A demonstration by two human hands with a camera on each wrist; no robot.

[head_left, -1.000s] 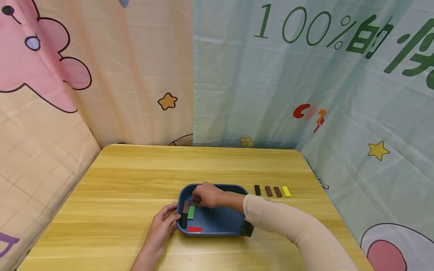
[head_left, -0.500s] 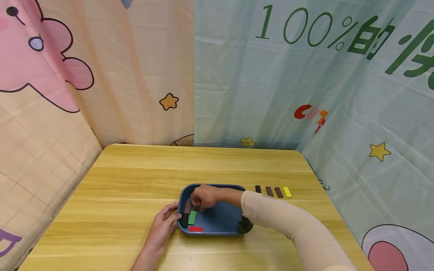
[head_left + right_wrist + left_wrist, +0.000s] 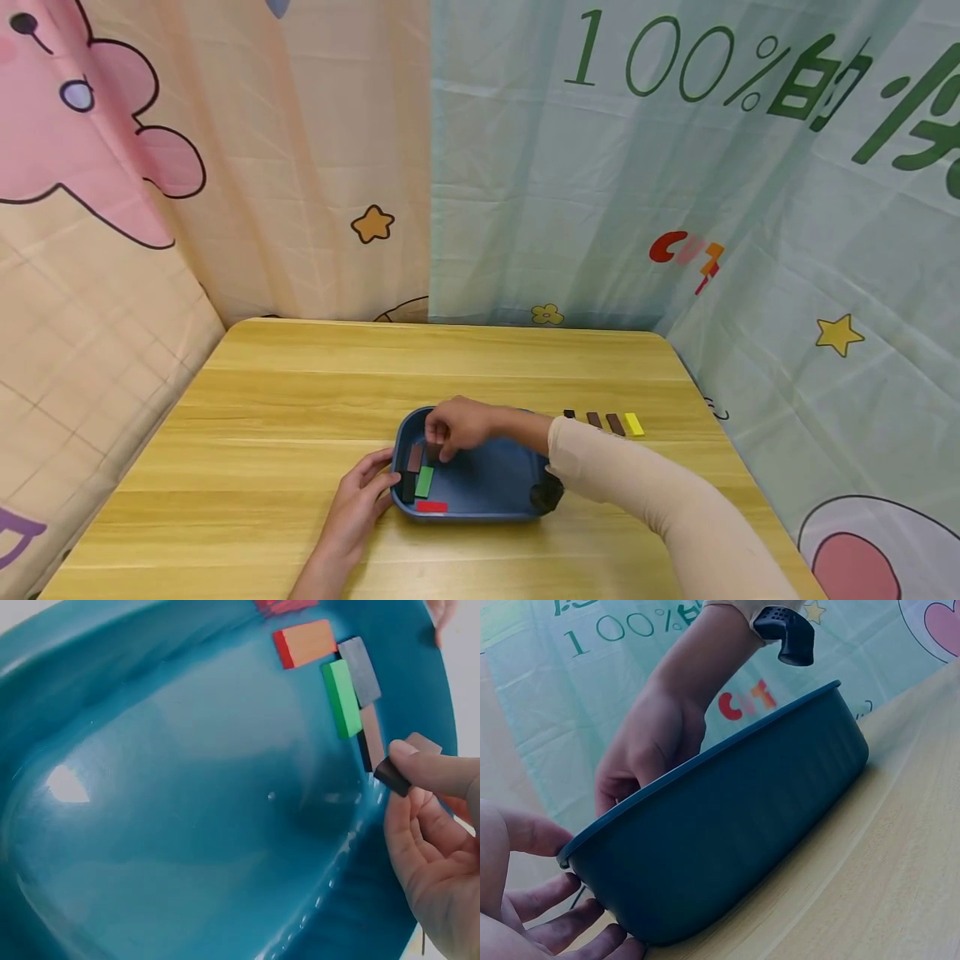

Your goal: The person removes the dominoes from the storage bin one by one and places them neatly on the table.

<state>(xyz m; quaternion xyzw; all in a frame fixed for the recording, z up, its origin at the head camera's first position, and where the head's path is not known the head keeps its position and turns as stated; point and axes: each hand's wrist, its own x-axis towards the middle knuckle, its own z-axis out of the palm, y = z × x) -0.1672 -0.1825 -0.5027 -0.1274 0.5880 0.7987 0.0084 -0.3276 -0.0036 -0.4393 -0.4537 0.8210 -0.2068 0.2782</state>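
My right hand (image 3: pixel 461 423) is inside the blue plastic basin (image 3: pixel 495 518), pinching a dark brown block (image 3: pixel 392 777) between thumb and fingers above the basin's end. Beneath, along that end, lie a brown block (image 3: pixel 372 733), a green block (image 3: pixel 342 699), a black block (image 3: pixel 360 673) and a red block (image 3: pixel 306 643). The green one lies against the brown and black ones. My left hand (image 3: pixel 354 500) holds the basin's left end from outside. In the left wrist view, its thumb touches the rim (image 3: pixel 705 759) and its fingers lie against the outer wall.
On the wooden table (image 3: pixel 300 383), right of the basin, a row holds a black block (image 3: pixel 569 414), two brown blocks (image 3: pixel 594 419) and a yellow block (image 3: pixel 633 424). A black wrist device (image 3: pixel 546 494) hangs from the right sleeve. Patterned curtains (image 3: pixel 525 208) stand behind.
The green block has shifted slightly toward the near side. My right hand went down with its brown block, then rose a little. My left hand has stayed on the basin.
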